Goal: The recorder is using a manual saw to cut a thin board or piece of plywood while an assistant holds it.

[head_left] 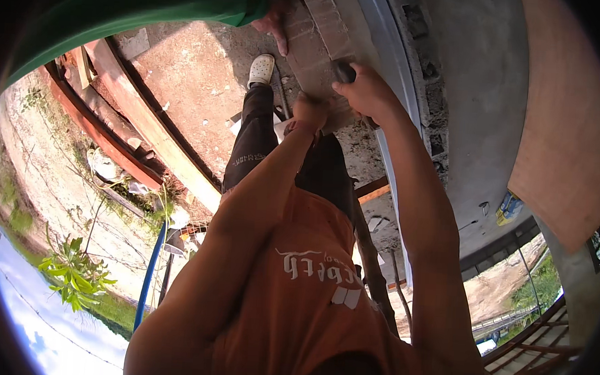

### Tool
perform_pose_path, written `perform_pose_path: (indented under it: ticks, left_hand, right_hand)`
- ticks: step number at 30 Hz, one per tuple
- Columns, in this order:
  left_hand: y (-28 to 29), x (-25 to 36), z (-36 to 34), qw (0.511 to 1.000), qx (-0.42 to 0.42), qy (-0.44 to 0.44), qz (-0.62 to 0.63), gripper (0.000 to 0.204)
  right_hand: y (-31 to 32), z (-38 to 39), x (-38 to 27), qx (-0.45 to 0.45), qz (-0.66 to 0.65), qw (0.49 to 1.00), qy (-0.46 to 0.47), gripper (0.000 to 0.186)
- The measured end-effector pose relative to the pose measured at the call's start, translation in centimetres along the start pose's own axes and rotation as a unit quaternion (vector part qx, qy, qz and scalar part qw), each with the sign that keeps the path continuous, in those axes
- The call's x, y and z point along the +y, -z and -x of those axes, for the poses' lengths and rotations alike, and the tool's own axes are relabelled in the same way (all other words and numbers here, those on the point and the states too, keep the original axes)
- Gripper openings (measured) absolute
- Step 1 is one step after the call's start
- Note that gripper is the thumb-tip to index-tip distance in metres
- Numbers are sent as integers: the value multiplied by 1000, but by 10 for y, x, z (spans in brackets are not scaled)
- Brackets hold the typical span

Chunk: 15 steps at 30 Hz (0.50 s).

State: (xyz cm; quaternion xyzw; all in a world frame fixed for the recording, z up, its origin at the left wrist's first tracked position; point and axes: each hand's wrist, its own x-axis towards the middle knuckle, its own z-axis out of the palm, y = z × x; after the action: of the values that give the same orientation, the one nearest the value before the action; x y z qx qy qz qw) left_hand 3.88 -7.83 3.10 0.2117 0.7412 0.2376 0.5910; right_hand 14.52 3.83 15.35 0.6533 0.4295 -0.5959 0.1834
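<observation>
The right hand (367, 89), its grip closed around a dark handle (345, 72), lies nearer the brick course (315, 32) than the fisted left hand (309, 110).

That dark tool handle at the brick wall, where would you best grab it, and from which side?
Probably by the rounded dark handle, coming from the open side away from the bricks, as the right hand does now. The handle's end shows just past the fingers; the working part is hidden against the wall, so only the handle is free to grip. The left hand sits beside it.
</observation>
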Motion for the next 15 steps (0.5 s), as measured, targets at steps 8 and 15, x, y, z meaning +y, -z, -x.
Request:
perform_pose_path:
  ticks: [8,15]
  left_hand:
    - [-14,-42,-43,997,18,29,-64,65]
    - [-19,-34,-30,993,38,70,-92,68]
  right_hand:
    - [18,95,-13,88,89,989,73,65]
    - [-22,233,71,102,25,993,-48,64]
